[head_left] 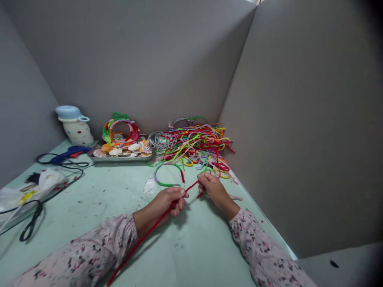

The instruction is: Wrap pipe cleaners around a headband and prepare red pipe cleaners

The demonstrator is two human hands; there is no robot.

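A long red pipe cleaner [140, 241] runs through both hands. My left hand [167, 203] pinches it between thumb and fingers, and its long end trails down over my forearm toward the bottom of the view. My right hand [212, 189] grips the same pipe cleaner near its other end, with a short red tip sticking out below the fingers. Between the hands the red length is stretched straight. Just beyond them lies an open ring [157, 171] wrapped in green, purple and red, with bare grey wire showing at one end.
At the back is a heap of colourful pipe cleaners [197, 143] beside a metal tray [119, 159] of shells with wrapped rings on top. A bottle [78, 131], a blue glue gun [67, 154], black cords [38, 217] and a plastic bag [49, 181] stand left. Grey walls close in behind and right.
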